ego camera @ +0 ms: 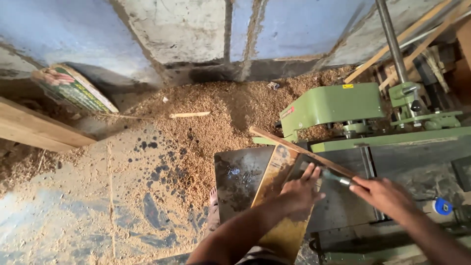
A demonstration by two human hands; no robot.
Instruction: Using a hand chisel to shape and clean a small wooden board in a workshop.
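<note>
Wooden brown flat board (pixel 280 196) is lying on the green planer machine (pixel 343 110); left hand (pixel 299 192) is pressing it open-palmed, right hand (pixel 385 194) is pinching a metal-tipped tool (pixel 337 177).

left hand (pixel 298 192) flat, fingers (pixel 309 172) spread, palm down; right hand (pixel 385 194) curled, fingers pinched shut.

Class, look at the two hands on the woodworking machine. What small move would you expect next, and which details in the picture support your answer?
Probably a short stroke of the tool along the thin wooden strip. The right hand has the tool's tip at the strip, while the left hand lies flat on the board, steadying the work on the machine table. Exactly what the tool is cannot be told.
</note>
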